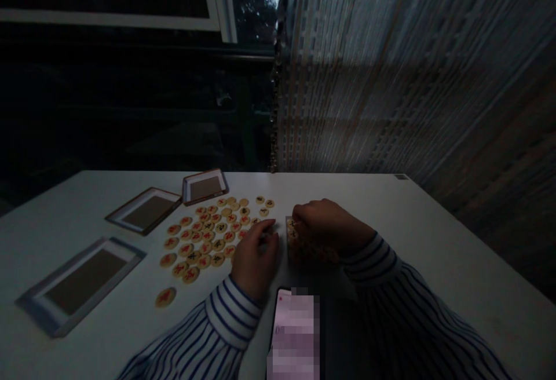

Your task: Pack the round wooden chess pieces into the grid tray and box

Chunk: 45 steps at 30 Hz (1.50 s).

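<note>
Round wooden Chinese chess pieces (pixel 197 235) with red and black characters lie spread on the white table, left of my hands. My left hand (pixel 255 259) rests at the right edge of this spread, its thumb and forefinger apart and nothing visible between them. Right of it stands a small box (pixel 287 241) with chess pieces inside, some showing black characters. Over that box my right hand (pixel 321 223) is bent down with its fingers curled together. The fingertips are hidden, so whatever they pinch does not show.
Three shallow trays or lids with brown centres lie on the left: a near one (pixel 82 281), a middle one (pixel 145 209) and a far one (pixel 205 186). A lit phone (pixel 295 310) lies between my forearms. A bead curtain (pixel 369 79) hangs behind the white table (pixel 434 287).
</note>
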Motion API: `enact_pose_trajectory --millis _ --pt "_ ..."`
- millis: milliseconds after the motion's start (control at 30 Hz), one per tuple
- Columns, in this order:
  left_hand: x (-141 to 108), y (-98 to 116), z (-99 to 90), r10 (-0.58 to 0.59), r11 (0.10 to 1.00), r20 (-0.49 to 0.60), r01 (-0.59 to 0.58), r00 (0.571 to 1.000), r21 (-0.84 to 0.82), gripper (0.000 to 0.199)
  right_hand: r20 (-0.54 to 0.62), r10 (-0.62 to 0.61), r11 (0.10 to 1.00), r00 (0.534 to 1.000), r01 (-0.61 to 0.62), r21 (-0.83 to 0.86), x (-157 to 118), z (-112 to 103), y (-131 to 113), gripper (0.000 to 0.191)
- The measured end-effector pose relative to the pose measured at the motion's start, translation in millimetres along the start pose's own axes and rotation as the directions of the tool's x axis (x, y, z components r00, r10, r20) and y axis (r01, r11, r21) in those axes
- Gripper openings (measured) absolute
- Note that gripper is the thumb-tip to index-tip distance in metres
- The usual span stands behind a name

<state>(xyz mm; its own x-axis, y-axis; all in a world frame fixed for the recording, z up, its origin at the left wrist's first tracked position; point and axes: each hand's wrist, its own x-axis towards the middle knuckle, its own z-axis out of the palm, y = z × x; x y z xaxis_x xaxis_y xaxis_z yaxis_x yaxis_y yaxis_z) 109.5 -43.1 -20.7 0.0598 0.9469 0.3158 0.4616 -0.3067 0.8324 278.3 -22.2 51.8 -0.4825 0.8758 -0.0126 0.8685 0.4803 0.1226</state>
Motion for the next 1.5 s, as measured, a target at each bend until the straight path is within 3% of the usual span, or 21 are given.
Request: enact_pose_trajectory --millis 200,333,600,700,833,967,1167,1500 --pt "5 8 -15.1 0.105 0.992 -0.049 -0.101 0.993 0.070 0.024 -0.147 0.043 0.998 0.988 -0.036 0.047 5 -8 -9 0.024" --pt "12 6 -34.3 0.151 0.979 0.023 -0.153 0.988 0.133 0.022 -0.193 0.062 0.997 0.979 -0.051 0.063 5 -10 -12 0.023" --pt "22 -28 -85.0 0.214 0.936 0.054 -0.221 0.975 0.275 0.023 -0.227 0.025 0.997 0.974 -0.009 0.073 7 -8 -23 0.020" --pt "22 -41 -93.8 0.302 0.882 0.112 -0.322 0.947 0.345 0.027 -0.234 0.001 0.997 0.972 0.019 0.079 8 -7 -27 0.018" --pt "20 -54 -98.2 0.328 0.801 0.283 -0.424 0.901 0.423 0.028 -0.211 -0.016 0.997 0.977 0.031 0.068 9 -5 -30 0.017" --pt "18 -64 -97.1 0.297 0.737 0.362 -0.453 0.884 0.502 0.031 -0.182 -0.033 0.998 0.983 0.043 0.054 9 -3 -30 0.017" --pt "15 -70 -93.8 0.283 0.686 0.380 -0.463 0.881 0.561 0.036 -0.147 -0.039 0.998 0.988 0.045 0.044 10 -3 -30 0.018" --pt "16 -74 -90.5 0.312 0.678 0.364 -0.474 0.878 0.562 0.034 -0.134 -0.044 0.997 0.990 0.052 0.058 9 -3 -30 0.019"
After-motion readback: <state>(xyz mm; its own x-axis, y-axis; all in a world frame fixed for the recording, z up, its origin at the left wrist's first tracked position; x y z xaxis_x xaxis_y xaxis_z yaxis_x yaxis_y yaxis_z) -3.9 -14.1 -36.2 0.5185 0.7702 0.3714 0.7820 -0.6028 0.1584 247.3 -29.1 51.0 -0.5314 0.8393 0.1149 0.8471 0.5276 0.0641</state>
